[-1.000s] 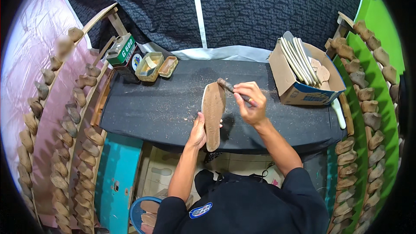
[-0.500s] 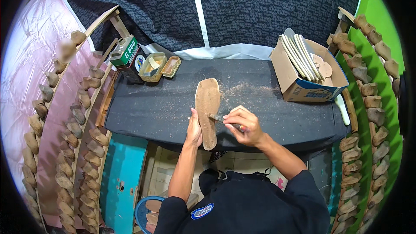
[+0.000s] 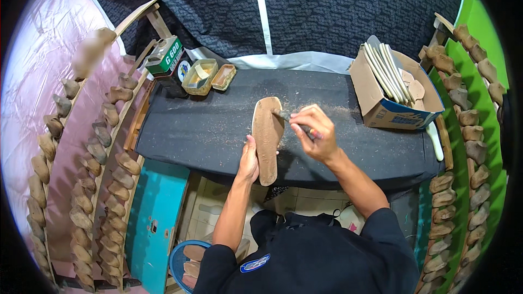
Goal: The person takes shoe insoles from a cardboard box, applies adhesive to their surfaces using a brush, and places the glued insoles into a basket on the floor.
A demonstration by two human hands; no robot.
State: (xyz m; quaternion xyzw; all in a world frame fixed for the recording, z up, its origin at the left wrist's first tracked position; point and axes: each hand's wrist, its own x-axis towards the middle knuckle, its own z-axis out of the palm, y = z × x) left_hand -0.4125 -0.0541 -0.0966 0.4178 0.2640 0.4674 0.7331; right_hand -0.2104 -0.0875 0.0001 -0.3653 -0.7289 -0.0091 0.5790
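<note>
A brown shoe sole (image 3: 267, 144) with a pale rim stands lengthwise in front of me, its wider end away from me. My left hand (image 3: 248, 161) grips it by the left edge of its narrower half, the thumb showing along the side. In my right hand (image 3: 316, 133) is a small brush (image 3: 283, 114), its dark handle pinched between closed fingers. The brush's tip touches the upper right part of the sole's face. Brown crumbs lie scattered over the dark cloth of the table (image 3: 218, 130) beneath.
At the far left of the table stand a green and black can (image 3: 166, 65) and two small yellowish tubs (image 3: 199, 78). A cardboard box (image 3: 370, 95) of pale soles sits at the far right, beside a white handle (image 3: 434, 141). Racks of wooden shoe lasts (image 3: 126, 163) flank both sides.
My right hand has carried the brush up the sole, from its middle to its wider far end. The left hand keeps its hold; the whole view has shifted slightly.
</note>
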